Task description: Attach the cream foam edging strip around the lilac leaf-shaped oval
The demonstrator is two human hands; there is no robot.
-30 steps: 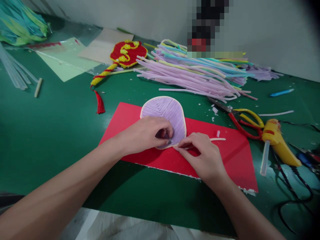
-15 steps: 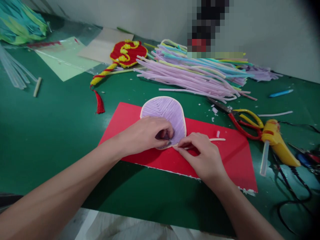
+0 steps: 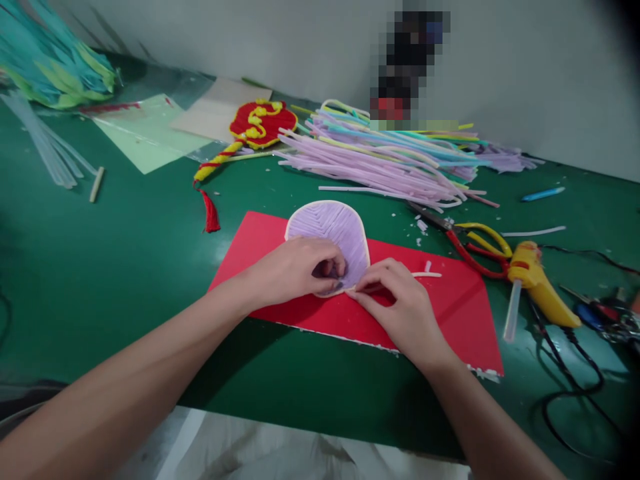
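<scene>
A rounded lilac fan panel (image 3: 345,230) made of pipe cleaners, with a cream pipe cleaner along its rim, lies on a red sheet (image 3: 445,313). My left hand (image 3: 313,267) rests over its lower left part, fingers curled and the tips gripping near the bottom edge. At the lower right rim, my right hand (image 3: 400,303) pinches the cream pipe cleaner (image 3: 430,275), whose loose end sticks out to the right beyond the knuckles. The fingertips of both hands are close together, and what lies right between them is partly hidden.
Behind lies a heap of pastel pipe cleaners (image 3: 370,160). A red and yellow fan (image 3: 263,125) with a tassel is at the back left. Scissors (image 3: 475,250) and a yellow glue gun (image 3: 543,287) with a black cord lie right. Clear glue sticks (image 3: 47,143) lie far left.
The camera view has shifted slightly, moving the table's objects within the picture. Both hands keep nearly the same grip at the panel's lower edge.
</scene>
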